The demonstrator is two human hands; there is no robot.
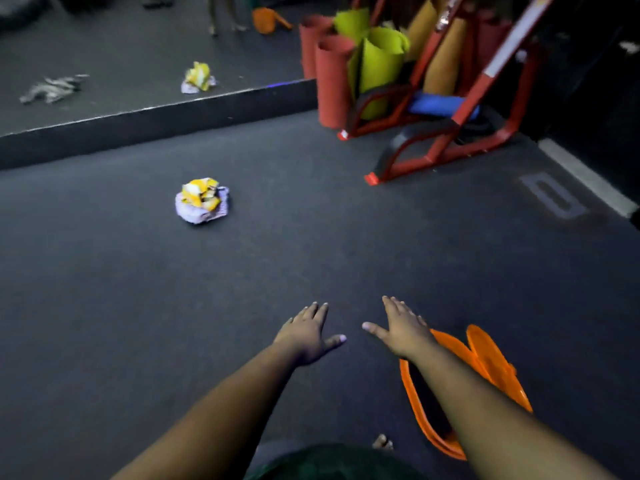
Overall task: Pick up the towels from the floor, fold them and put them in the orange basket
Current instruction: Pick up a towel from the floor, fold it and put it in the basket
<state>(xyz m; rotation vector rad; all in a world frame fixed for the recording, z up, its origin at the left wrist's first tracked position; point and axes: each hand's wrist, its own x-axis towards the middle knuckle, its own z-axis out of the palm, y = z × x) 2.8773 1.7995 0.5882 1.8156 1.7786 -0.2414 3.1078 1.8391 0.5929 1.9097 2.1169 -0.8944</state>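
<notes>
A crumpled yellow and white towel lay on the dark floor, in the left middle of the scene, well apart from both hands. The orange basket stood on the floor at the near right, under the right forearm, and its handles pointed to the far right. The left hand and the right hand were stretched forward above the floor, near each other, both with straight spread fingers and holding nothing. Neither hand touched the towel or the basket. Behind the towel, a low dark ledge ran across the far side, and above it a mirror showed a reflection of the towel and one more grey cloth. At the far right stood a red metal rack with rolled red and green mats.
</notes>
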